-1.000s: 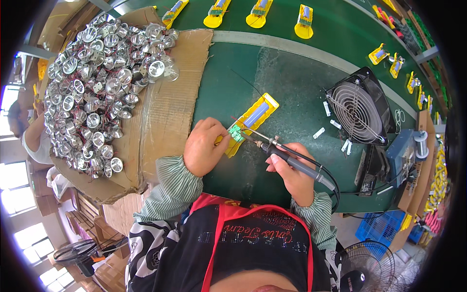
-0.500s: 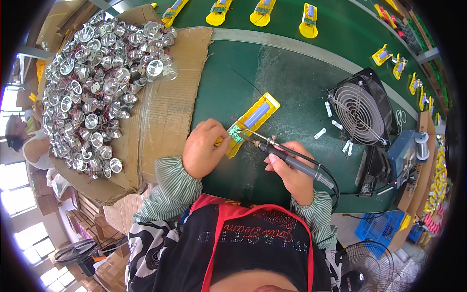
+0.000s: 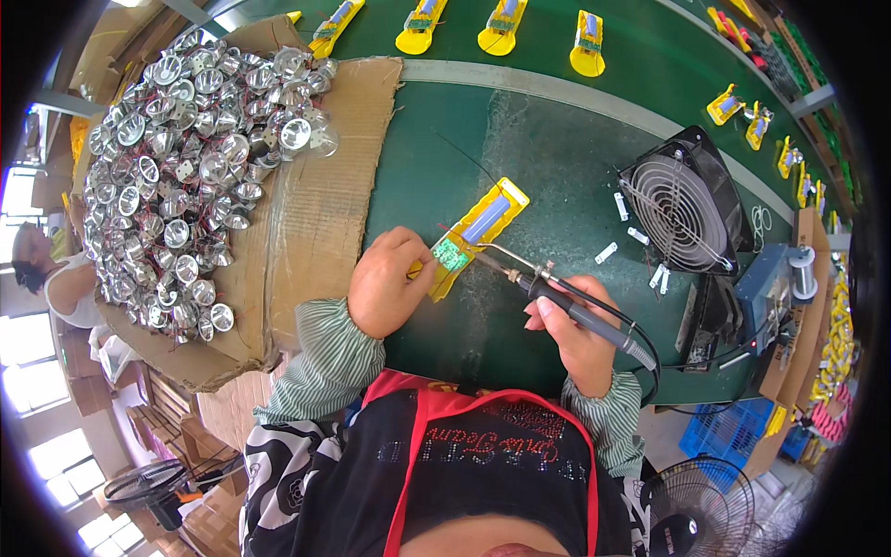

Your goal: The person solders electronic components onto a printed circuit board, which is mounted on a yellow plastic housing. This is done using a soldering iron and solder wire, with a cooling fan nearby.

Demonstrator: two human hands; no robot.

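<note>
In my right hand point(image 3: 580, 334) is a soldering iron point(image 3: 580, 314) with a grey handle, a thin metal tube fixed along it and a black cable. Its tip points left, a little right of a small green circuit board point(image 3: 452, 255). That board lies in the lower part of a yellow plastic housing point(image 3: 508, 221), which also holds a blue cylindrical battery point(image 3: 486, 219). My left hand point(image 3: 388, 283) is closed in a pinch against the board's left edge, where a thin wire rises; what the fingertips grip is hidden.
Shiny reflector cups point(image 3: 176, 230) with wires are heaped on cardboard point(image 3: 320, 200) at left. A black fan point(image 3: 682, 209), small white pieces point(image 3: 606, 252) and a blue soldering station point(image 3: 770, 288) with a solder spool point(image 3: 802, 269) stand right. More yellow housings point(image 3: 501, 28) line the far strip.
My right hand has drawn the soldering iron slightly right, so its tip has come off the circuit board. My left hand stays in place at the board.
</note>
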